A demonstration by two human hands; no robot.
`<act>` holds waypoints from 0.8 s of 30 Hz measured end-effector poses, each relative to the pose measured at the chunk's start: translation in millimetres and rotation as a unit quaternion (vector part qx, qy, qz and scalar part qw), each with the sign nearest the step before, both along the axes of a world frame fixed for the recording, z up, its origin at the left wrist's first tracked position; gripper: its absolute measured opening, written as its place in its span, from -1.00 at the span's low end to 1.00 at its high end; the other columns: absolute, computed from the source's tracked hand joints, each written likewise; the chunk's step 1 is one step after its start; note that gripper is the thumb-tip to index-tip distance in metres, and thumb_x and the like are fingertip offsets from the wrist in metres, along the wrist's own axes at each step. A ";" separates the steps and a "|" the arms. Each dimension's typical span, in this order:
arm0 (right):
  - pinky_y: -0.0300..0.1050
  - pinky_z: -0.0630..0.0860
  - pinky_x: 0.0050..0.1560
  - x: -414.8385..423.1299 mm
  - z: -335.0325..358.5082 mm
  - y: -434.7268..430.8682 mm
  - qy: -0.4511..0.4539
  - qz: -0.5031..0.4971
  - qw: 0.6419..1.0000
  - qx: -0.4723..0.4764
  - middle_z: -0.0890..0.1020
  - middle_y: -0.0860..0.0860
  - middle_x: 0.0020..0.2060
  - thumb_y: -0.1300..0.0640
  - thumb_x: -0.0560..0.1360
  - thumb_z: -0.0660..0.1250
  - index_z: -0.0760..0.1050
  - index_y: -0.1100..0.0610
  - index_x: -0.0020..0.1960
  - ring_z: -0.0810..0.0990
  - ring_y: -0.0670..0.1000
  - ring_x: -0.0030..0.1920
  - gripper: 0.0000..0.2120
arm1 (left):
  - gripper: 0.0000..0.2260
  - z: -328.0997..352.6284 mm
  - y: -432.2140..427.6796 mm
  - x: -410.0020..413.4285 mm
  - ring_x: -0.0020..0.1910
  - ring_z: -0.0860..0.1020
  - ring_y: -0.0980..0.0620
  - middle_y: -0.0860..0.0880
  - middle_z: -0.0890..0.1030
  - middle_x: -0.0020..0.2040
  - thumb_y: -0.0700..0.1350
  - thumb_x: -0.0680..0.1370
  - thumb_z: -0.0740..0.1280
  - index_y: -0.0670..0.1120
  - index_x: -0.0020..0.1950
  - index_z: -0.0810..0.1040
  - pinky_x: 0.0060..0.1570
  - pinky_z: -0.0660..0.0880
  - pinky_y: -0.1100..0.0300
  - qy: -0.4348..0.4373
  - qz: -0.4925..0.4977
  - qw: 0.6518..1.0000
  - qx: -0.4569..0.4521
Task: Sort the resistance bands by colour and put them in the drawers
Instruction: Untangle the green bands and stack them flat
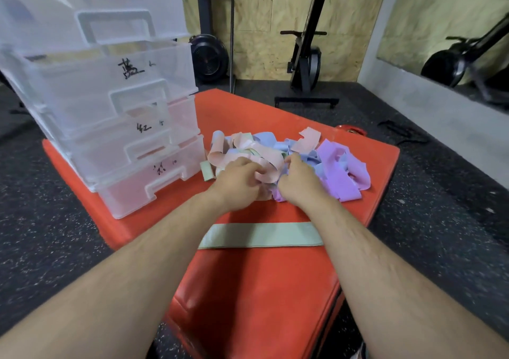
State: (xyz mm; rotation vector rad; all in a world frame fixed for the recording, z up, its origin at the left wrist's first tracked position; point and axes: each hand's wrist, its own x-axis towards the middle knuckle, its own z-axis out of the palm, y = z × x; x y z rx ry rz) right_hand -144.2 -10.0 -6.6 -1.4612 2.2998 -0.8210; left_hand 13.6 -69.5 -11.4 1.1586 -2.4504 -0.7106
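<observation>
Floor [429,193]: dark rubber with pale speckles, seen on all sides of a red padded block [248,290] with a glossy, creased cover. Rear wall [261,28]: bare chipboard sheets with visible joints. A black upright exercise machine [305,55] stands against this wall on a flat T-shaped foot, beyond the block's far edge. A second black machine with a round fan housing [209,55] stands to its left. Right side: a grey ledge [413,97] runs below a framed panel [440,22] showing a black wheeled machine; mirror or opening cannot be determined. A black strap [402,134] lies on the floor near the block's far right corner. Lighting is even.
</observation>
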 end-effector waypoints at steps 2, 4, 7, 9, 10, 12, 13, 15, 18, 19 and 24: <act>0.09 0.46 0.23 0.8 -4.9 -16.0 0.001 -0.021 1.000 -0.006 0.53 0.11 0.27 0.22 0.41 0.24 0.38 0.14 0.34 0.42 0.22 0.33 -0.52 | -0.57 -3.2 -2.1 -14.2 0.29 0.41 -0.05 0.03 0.45 0.31 0.13 0.33 0.40 0.16 0.20 0.57 0.31 0.40 -0.03 -0.006 -0.008 1.000 -0.021; 0.08 0.40 0.29 -1.6 -10.7 -27.4 0.004 -0.026 1.000 -0.004 0.48 0.06 0.30 0.19 0.42 0.27 0.42 0.10 0.28 0.36 0.19 0.36 -0.58 | -0.57 -5.0 -1.4 -22.3 0.36 0.29 -0.10 0.02 0.31 0.46 -0.01 0.42 0.40 0.15 0.29 0.52 0.32 0.32 -0.04 -0.030 0.008 0.998 -0.056; 0.06 0.29 0.38 -9.8 -17.4 -34.5 0.018 -0.014 1.000 0.002 0.38 -0.04 0.42 0.18 0.45 0.27 0.49 0.04 0.24 0.31 0.17 0.40 -0.64 | -0.56 -4.8 -2.5 -30.6 0.40 0.25 -0.09 0.07 0.24 0.52 -0.05 0.44 0.37 0.16 0.32 0.48 0.27 0.27 -0.03 -0.045 0.021 0.995 -0.085; 0.07 0.18 0.45 -12.5 -18.5 -37.7 0.031 0.013 0.999 0.027 0.20 -0.10 0.56 0.20 0.46 0.22 0.48 0.01 0.32 0.20 0.15 0.47 -0.56 | -0.53 -5.8 -3.8 -31.1 0.42 0.24 -0.08 0.11 0.23 0.53 -0.03 0.44 0.37 0.18 0.35 0.44 0.27 0.25 -0.03 -0.058 0.017 0.995 -0.081; 0.08 0.16 0.45 -12.8 -18.9 -38.0 0.037 0.019 0.998 0.036 0.15 -0.13 0.58 0.20 0.47 0.22 0.47 0.00 0.35 0.17 0.14 0.49 -0.54 | -0.52 -8.4 -3.6 -31.2 0.42 0.23 -0.08 0.12 0.22 0.54 -0.02 0.45 0.37 0.19 0.37 0.42 0.28 0.25 -0.04 -0.063 0.013 0.995 -0.077; 0.08 0.26 0.32 -13.8 -18.2 -39.9 0.038 0.022 0.999 0.029 0.31 -0.14 0.49 0.18 0.47 0.22 0.47 -0.01 0.26 0.23 0.16 0.43 -0.63 | -0.52 -10.4 -1.7 -30.7 0.43 0.22 -0.08 0.14 0.20 0.55 0.00 0.49 0.35 0.18 0.40 0.39 0.29 0.24 -0.05 -0.064 0.013 0.995 -0.074; 0.06 0.29 0.20 -14.0 -17.0 -40.1 0.041 0.020 0.999 0.026 0.43 -0.11 0.37 0.18 0.46 0.22 0.47 -0.01 0.17 0.29 0.19 0.38 -0.69 | -0.54 -10.3 -0.5 -30.9 0.43 0.22 -0.08 0.15 0.20 0.55 0.00 0.50 0.35 0.18 0.40 0.39 0.28 0.24 -0.05 -0.058 0.017 0.995 -0.075; 0.02 0.31 0.09 -12.8 -14.9 -39.1 0.060 0.024 0.997 0.030 0.52 -0.05 0.21 0.19 0.45 0.22 0.47 0.01 0.11 0.34 0.21 0.31 -0.74 | -0.53 -8.4 2.5 -30.9 0.43 0.23 -0.10 0.12 0.20 0.55 -0.02 0.50 0.34 0.16 0.40 0.37 0.26 0.25 -0.06 -0.047 0.023 0.995 -0.080; 0.05 0.38 0.24 -11.1 -8.6 -37.3 0.071 0.038 0.997 0.009 0.48 -0.06 0.29 0.12 0.52 0.23 0.52 0.05 0.20 0.32 0.15 0.33 -0.73 | -0.51 -5.5 8.5 -30.1 0.41 0.23 -0.11 0.08 0.16 0.56 -0.07 0.48 0.33 0.13 0.39 0.32 0.22 0.26 -0.06 -0.039 0.011 0.994 -0.097; 0.07 0.37 0.30 -11.8 -6.1 -36.9 0.064 0.036 0.997 0.001 0.45 -0.07 0.35 0.10 0.54 0.23 0.52 0.06 0.23 0.30 0.13 0.35 -0.71 | -0.52 -5.5 9.3 -29.6 0.41 0.23 -0.09 0.08 0.14 0.58 -0.07 0.48 0.33 0.12 0.38 0.31 0.22 0.26 -0.06 -0.039 0.006 0.994 -0.105; 0.15 0.26 0.44 -16.3 -3.7 -35.3 0.045 0.032 0.998 0.043 0.18 -0.14 0.57 0.18 0.51 0.17 0.47 0.06 0.36 0.17 0.16 0.49 -0.58 | -0.51 -2.4 8.3 -29.1 0.28 0.32 -0.12 0.12 0.37 0.45 -0.06 0.49 0.31 0.10 0.40 0.27 0.07 0.21 0.03 -0.062 0.010 0.992 -0.107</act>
